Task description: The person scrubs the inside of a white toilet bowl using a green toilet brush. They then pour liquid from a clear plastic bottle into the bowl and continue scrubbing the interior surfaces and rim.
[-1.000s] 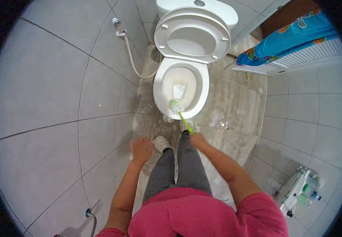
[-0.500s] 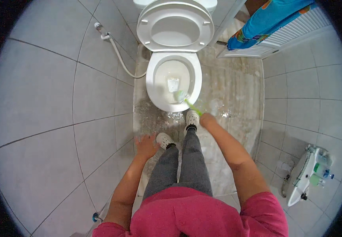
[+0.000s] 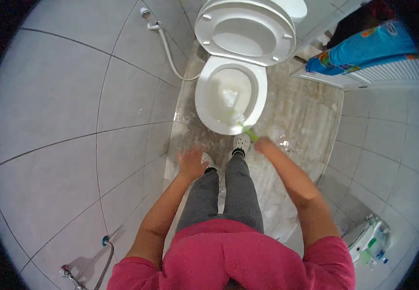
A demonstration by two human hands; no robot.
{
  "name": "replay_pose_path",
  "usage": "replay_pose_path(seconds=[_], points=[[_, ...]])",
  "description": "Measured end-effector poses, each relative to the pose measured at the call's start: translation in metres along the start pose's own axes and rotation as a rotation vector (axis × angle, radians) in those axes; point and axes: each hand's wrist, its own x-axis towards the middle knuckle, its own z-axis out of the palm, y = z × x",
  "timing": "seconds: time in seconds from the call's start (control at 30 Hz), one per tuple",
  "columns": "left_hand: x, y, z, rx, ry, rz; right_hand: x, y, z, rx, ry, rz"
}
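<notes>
In front of my feet stands a white toilet (image 3: 201,104), its seat and lid (image 3: 245,36) raised. My right hand (image 3: 265,144) is closed round the green handle of a toilet brush (image 3: 249,133). The brush's head lies inside the bowl near its front rim, blurred, so its bristles do not show clearly. Farther back in the bowl there is a pale, bright patch at the bottom. My left hand (image 3: 193,162) hangs in the air beside my left shoe, fingers spread, holding nothing.
A spray hose (image 3: 169,53) hangs on the tiled wall at the left and runs behind the toilet. The floor (image 3: 301,116) looks wet. At the far right a blue patterned cloth (image 3: 364,50) drapes over a white louvred door. A basin (image 3: 362,239) with bottles sits lower right.
The view has shifted and tilted, so the toilet now appears further right. The brush stays at the bowl's front in my right hand. My left hand remains spread.
</notes>
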Motion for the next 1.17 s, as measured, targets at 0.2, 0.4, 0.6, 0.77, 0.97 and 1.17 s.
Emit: replay_pose_path(seconds=[0.2, 0.4, 0.6, 0.77, 0.97, 1.17], points=[[0.024, 0.03, -0.013, -0.071, 0.039, -0.11, 0.011, -0.079, -0.036, 0.199, -0.007, -0.254], [0.057, 0.05, -0.018, -0.138, 0.125, -0.12, 0.048, 0.096, -0.012, -0.228, -0.342, -0.169], [0.058, 0.054, -0.025, -0.16, 0.063, -0.222, 0.098, 0.105, -0.202, -0.101, 0.167, 0.319], [0.066, 0.065, -0.025, -0.201, 0.034, -0.216, 0.176, 0.079, -0.118, -0.327, 0.06, -0.293], [0.044, 0.05, -0.008, -0.193, 0.047, -0.307, 0.076, -0.03, -0.062, 0.127, 0.027, -0.454], [0.04, 0.035, 0.0, -0.212, 0.013, -0.349, 0.139, -0.028, -0.144, 0.249, -0.133, -0.087]])
